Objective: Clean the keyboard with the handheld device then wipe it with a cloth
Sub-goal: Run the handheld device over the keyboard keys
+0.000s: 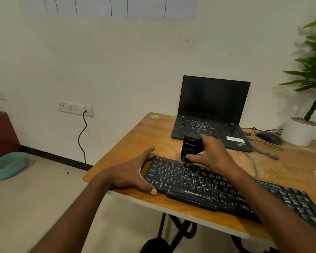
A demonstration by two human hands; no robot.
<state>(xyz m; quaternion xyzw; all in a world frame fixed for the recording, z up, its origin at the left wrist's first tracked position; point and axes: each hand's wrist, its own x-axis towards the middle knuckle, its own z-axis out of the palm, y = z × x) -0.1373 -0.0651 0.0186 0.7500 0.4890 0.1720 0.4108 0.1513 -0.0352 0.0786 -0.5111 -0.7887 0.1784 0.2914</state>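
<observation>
the keyboard (217, 187) lay slanted across the near part of the wooden table (135, 141), its left end near the table's left edge and its right end running off toward the lower right of the view. it was black, with pale specks scattered over the keys. the left hand (130, 172) was spread wide at the keyboard's left end, fingers straight and reaching along the far corner while the thumb pressed against the near edge, so it braced the keyboard without curling around it. the right hand (210, 154) gripped the handheld device (190, 147), a small black boxy unit, with the fingers wrapped round its right side and the thumb laid across its front. the device stood roughly upright, tilted slightly, with its lower end touching the upper rows of keys toward the keyboard's left half.

behind the hands an open laptop (212, 110) sat with a dark screen, just beyond the device. a mouse (269, 137) and loose cables (263, 152) lay to the laptop's right, next to a white pot (299, 132) holding a green plant (314, 70). on the wall at the left was a socket plate (75, 108) with a dark cord (82, 136) hanging down to the floor, and a light blue tub (7, 165) rested on the floor at the far left.
</observation>
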